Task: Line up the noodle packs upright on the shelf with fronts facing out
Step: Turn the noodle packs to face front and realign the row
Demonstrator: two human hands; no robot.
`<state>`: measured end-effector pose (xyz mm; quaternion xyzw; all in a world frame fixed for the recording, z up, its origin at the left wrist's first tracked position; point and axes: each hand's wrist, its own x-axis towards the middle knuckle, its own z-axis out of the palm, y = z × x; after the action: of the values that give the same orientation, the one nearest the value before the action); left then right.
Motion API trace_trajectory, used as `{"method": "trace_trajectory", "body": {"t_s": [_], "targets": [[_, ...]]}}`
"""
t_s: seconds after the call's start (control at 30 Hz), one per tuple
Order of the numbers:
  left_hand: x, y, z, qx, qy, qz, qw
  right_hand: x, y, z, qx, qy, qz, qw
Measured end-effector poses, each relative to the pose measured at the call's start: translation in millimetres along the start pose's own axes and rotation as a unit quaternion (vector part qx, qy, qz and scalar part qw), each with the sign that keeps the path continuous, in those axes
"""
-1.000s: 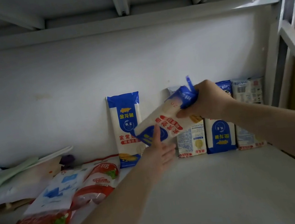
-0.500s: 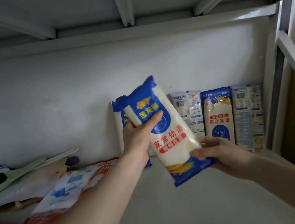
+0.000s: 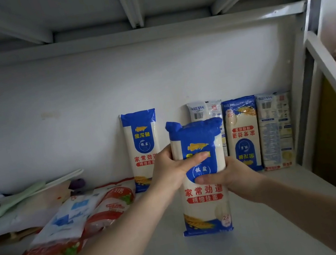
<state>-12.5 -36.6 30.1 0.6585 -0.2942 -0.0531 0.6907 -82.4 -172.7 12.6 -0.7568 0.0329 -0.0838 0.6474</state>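
On the shelf [image 3: 258, 234], forward of the back row, the left hand [image 3: 170, 169] and right hand [image 3: 235, 179] are clasping the upright noodle pack [image 3: 206, 201]; sliding it back squarely into the gap should be keeping its front outward.

- Red-and-white bags [image 3: 109, 206] lie flat on the left of the shelf, one printed with a red band and a green leaf.
- A blue-and-white bag [image 3: 67, 220] lies flat on top of them.
- A pale green flat tool [image 3: 18, 197] rests on a low stack at far left.
- A small purple thing [image 3: 76, 184] sits against the white back wall [image 3: 110, 81].
- A white slanted brace [image 3: 335, 68] crosses the right side.
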Motion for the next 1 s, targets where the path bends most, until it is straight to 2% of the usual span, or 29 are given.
{"method": "trace_trajectory", "body": {"t_s": [0.4,0.83,1.0], "targets": [[14,14,-8,0.000,-0.015,-0.005,1.000,2,-35,-15,0.058,0.036,-0.100,0.993],[18,24,-6,-0.044,-0.001,0.001,0.999,5,-41,-19,0.134,0.027,-0.094,0.986],[20,31,-10,-0.033,0.004,0.022,0.999,5,-49,-22,0.109,0.023,-0.087,0.990]]}}
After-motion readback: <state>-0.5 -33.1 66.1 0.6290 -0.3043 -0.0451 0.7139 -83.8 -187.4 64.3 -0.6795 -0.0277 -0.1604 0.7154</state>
